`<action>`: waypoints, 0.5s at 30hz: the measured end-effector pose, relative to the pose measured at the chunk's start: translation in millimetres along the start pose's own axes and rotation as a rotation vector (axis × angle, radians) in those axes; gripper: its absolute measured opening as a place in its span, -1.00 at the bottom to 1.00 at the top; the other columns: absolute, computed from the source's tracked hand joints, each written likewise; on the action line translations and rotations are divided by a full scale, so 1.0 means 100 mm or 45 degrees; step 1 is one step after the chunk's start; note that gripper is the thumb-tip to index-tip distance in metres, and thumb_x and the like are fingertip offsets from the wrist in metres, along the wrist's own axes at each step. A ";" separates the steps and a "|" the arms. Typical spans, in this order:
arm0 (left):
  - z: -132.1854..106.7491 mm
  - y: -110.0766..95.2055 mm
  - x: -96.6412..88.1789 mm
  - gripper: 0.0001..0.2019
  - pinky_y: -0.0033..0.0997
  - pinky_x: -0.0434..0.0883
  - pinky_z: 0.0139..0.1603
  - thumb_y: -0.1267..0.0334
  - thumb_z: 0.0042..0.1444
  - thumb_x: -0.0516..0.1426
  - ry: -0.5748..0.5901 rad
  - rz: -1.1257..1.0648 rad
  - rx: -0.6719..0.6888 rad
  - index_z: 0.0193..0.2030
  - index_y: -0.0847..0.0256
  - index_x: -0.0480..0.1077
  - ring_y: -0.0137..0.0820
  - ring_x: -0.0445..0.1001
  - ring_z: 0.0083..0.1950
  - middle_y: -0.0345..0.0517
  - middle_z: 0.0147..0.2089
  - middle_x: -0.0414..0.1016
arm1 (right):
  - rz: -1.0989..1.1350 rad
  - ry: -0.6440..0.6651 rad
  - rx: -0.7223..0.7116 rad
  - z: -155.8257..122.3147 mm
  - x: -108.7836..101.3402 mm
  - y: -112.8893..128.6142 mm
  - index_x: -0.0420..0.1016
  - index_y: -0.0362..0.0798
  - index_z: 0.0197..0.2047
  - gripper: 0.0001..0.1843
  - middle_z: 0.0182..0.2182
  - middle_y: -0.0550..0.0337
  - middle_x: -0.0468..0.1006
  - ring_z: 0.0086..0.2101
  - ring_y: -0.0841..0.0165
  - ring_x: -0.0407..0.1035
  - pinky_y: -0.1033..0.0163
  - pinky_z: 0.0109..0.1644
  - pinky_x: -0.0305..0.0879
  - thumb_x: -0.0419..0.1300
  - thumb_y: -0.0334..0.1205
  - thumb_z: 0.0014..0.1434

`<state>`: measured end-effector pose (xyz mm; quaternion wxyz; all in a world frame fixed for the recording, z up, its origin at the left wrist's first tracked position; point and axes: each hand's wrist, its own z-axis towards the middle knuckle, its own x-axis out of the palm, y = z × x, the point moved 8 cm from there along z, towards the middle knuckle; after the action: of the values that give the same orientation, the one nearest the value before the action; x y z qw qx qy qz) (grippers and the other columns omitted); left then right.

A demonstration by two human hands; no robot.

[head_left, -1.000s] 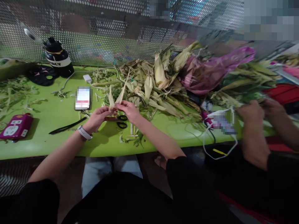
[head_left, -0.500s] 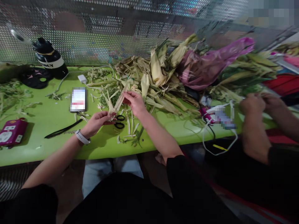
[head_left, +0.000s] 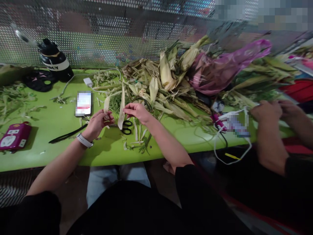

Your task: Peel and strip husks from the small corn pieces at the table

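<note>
Between its fingertips my right hand [head_left: 138, 112] pinches a long pale strip of corn husk [head_left: 122, 109], which stands upright. A shorter piece of corn husk [head_left: 106, 103] rises from the closed fingers of my left hand [head_left: 99, 122], which wears a white wristband [head_left: 84, 141]. The two pieces are apart. Black-handled scissors [head_left: 126, 127] lie on the green tabletop [head_left: 107, 153] just below the hands, their blades partly hidden. Narrow husk strips [head_left: 137, 133] are scattered to the right of the scissors.
A heap of corn husks [head_left: 168, 101] fills the back centre, with a pink plastic bag [head_left: 207, 75] on it. Phone [head_left: 83, 103], black strap [head_left: 68, 133], purple box [head_left: 16, 136] and black bottle [head_left: 55, 62] stand left. At right are white cables [head_left: 216, 153] and a co-worker's hands [head_left: 266, 111].
The husk that both hands held together is now in two separate pieces, one in each hand. My left hand has moved left and my right hand slightly down.
</note>
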<state>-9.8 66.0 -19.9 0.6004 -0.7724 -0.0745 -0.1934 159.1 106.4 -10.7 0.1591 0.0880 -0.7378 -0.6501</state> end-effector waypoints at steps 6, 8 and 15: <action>-0.02 0.17 0.00 -0.95 -0.56 0.31 -0.53 0.39 0.00 0.17 0.046 -0.127 -0.207 -0.34 0.29 0.39 -0.58 0.19 -0.62 -0.37 -0.63 0.10 | -0.021 0.153 0.115 -0.06 0.20 -0.12 0.52 -0.15 -0.36 -0.65 -0.50 0.30 0.52 -0.56 0.58 0.33 0.44 -0.47 0.29 0.48 -0.14 -0.16; -0.04 0.21 0.03 -0.81 -0.57 0.36 -0.46 0.39 -0.05 0.25 0.038 -0.056 -0.225 -0.23 0.30 0.44 -0.59 0.26 -0.58 -0.35 -0.59 0.22 | -0.058 0.224 0.153 -0.09 0.27 -0.15 0.50 -0.16 -0.35 -0.62 -0.52 0.31 0.50 -0.58 0.58 0.32 0.44 -0.50 0.24 0.47 -0.11 -0.15; -0.07 0.08 0.11 -0.71 -0.61 0.30 -0.49 0.16 -0.09 0.36 -0.018 0.210 0.047 -0.35 0.32 0.44 -0.60 0.37 -0.52 -0.22 -0.47 0.45 | -0.229 0.330 0.116 -0.18 0.41 -0.14 0.49 -0.16 -0.33 -0.61 -0.50 0.30 0.50 -0.53 0.54 0.33 0.40 -0.45 0.24 0.42 -0.03 -0.07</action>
<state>1.3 56.0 -21.2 0.6279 -0.7660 -0.0185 -0.1365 126.0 73.7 -18.2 0.1899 0.2441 -0.7288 -0.6109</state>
